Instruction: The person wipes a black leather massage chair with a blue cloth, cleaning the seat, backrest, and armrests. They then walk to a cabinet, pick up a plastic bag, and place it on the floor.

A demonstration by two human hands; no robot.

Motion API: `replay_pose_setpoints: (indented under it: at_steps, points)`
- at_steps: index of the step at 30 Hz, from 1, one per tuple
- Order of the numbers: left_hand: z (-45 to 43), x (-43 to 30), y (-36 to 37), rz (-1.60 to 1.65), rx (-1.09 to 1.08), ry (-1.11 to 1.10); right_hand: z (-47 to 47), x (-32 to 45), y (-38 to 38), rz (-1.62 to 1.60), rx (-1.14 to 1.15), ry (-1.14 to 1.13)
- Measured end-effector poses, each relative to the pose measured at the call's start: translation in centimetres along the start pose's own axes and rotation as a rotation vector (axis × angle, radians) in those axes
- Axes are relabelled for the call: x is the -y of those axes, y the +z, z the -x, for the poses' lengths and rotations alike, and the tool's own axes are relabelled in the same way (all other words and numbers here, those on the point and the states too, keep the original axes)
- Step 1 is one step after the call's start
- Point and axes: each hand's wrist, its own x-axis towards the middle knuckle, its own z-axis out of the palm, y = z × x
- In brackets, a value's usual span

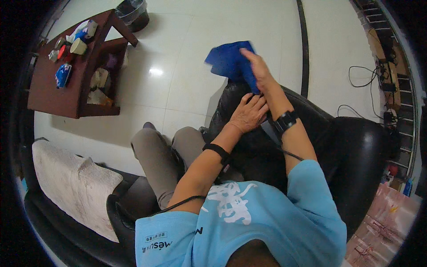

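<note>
My right hand [261, 71] grips a blue cloth [230, 61], thumb on top. The cloth is folded or bunched, hangs out to the left and looks slightly blurred. Below it, my left hand [248, 114] lies palm down with fingers a little apart on the black leather sofa [233, 96]. Its fingertips are close to the lower end of the cloth; whether they touch it I cannot tell. Both wrists wear black bands.
A dark wooden table [50, 96] at left carries a pale cup [78, 46], jars and a blue packet [63, 76]. Behind it stands a lined bin [133, 16]. Cables [362, 76] lie at right. A pale cover [76, 183] drapes the sofa at lower left.
</note>
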Motion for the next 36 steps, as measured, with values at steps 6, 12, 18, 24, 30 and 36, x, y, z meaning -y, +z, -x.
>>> replay_pose_setpoints:
  at_steps: [6, 12, 18, 24, 30, 36]
  points:
    - [-0.6, -0.2, -2.9, 0.145, 0.041, -0.022, 6.3, 3.9, -4.8, -0.53, -0.041, -0.092]
    - [3.2, 0.9, -6.7, 0.312, 0.143, -0.021, 14.7, 5.0, -9.4, -0.392, -0.343, -0.227]
    - [6.0, 1.6, -7.9, 0.29, -0.004, -0.216, 20.8, 2.7, -13.3, 0.395, -0.818, -0.246]
    - [5.8, 2.6, -6.2, 0.234, -0.038, -0.453, 16.4, -8.4, -3.8, 1.541, -0.232, -0.559]
    - [6.4, 2.5, -6.3, 0.159, 0.04, -0.471, 15.8, -9.0, -6.6, 1.562, -0.243, -0.685]
    - [6.2, 2.7, -6.3, 0.292, 0.043, -0.546, 19.9, -9.1, -14.3, 1.546, -0.579, -0.405]
